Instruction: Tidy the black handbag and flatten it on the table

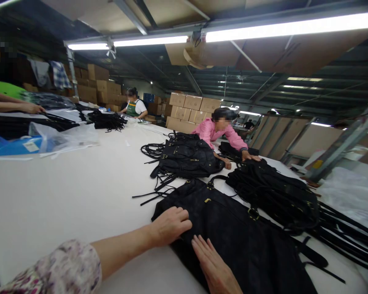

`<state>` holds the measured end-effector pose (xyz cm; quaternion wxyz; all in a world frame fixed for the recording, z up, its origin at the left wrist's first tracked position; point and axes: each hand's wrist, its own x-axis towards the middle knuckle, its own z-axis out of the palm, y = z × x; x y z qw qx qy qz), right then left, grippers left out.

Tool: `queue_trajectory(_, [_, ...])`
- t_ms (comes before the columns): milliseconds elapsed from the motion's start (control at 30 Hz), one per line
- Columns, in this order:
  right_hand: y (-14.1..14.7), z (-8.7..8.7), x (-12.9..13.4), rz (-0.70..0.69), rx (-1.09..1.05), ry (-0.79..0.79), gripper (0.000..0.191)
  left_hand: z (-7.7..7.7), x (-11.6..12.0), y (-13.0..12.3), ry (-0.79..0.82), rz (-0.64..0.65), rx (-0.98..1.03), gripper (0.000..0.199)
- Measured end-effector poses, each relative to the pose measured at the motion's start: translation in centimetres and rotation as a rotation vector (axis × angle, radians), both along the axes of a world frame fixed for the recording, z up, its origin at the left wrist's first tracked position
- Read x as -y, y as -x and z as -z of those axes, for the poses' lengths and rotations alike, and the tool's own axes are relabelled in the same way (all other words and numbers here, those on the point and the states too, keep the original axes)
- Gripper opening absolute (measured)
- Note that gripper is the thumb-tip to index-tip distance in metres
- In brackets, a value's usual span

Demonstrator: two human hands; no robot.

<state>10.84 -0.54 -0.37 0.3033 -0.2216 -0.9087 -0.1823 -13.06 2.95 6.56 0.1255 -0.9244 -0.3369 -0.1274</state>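
Observation:
A flat black bag (233, 228) with gold buckles and a zipper lies on the white table (64, 192) right in front of me. My left hand (171, 224) rests on the bag's near left edge, fingers curled down onto the fabric. My right hand (213, 263) lies flat on the bag's lower part, fingers together and stretched out. Neither hand grips anything. A floral sleeve covers my left upper arm.
More black bags are piled at the middle (187, 157) and at the right (272, 192), straps trailing. A person in pink (219, 132) leans over the far pile. Two other workers stand at the left and far end. Clear plastic bags (64, 136), a blue packet, stacked cartons behind.

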Motion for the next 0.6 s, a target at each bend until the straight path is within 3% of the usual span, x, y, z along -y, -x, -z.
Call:
queue_trajectory(100, [0.4,-1.2,0.4,-0.024,0.092,-0.09,0.055,1.3,-0.6,1.1,-0.076,0.009,0.007,0.006])
queue_trajectory(233, [0.6,-2.0,0.5,-0.072,0.174,-0.167,0.041,2.5,-0.4,2.5,-0.16,0.068,0.023,0.014])
queue_trajectory(400, [0.6,-1.6,0.3,-0.103,0.199,-0.167,0.036,2.5,-0.2,5.8,-0.185,0.156,0.033,0.027])
queue_trajectory(600, [0.6,-1.7,0.1,-0.081,0.32,-0.198,0.037,2.2,-0.5,8.5,-0.034,0.016,0.296,0.034])
